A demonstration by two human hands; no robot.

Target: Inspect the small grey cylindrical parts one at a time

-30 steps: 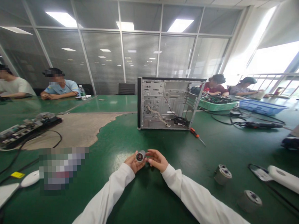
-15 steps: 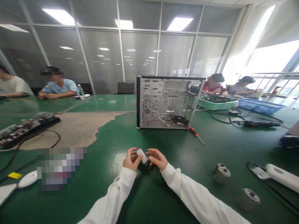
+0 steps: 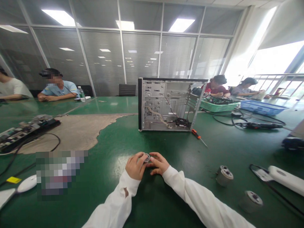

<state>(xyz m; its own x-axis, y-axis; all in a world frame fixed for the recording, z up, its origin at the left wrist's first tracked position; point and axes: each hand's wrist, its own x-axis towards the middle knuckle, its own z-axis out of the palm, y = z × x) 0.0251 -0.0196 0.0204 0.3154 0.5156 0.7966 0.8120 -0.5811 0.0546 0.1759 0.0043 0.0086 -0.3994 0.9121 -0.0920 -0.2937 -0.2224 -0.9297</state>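
A small silver metal cylinder (image 3: 147, 157) is held just above the green table, its round end with dark holes turned towards me. My left hand (image 3: 135, 166) wraps round it from the left, fingers over the top and side. From the right, the thumb and fingertips of my right hand (image 3: 159, 163) close on its edge. Most of the cylinder's side is hidden by my fingers. Two similar metal cylinders, one farther (image 3: 224, 175) and one nearer (image 3: 251, 201), stand on the table to the right of my right arm.
Beyond my hands stands an open computer case (image 3: 171, 106), with an orange-handled screwdriver (image 3: 198, 135) by its corner. Green (image 3: 221, 106) and blue baskets (image 3: 263, 107) and a corded tool (image 3: 262, 125) lie right. A white power strip (image 3: 291, 180) is near right; a circuit board (image 3: 25, 133) lies left.
The cylinder has been turned so its round end faces me instead of its side. My left hand has rolled over it, its back now showing. The right hand stays close beside it.
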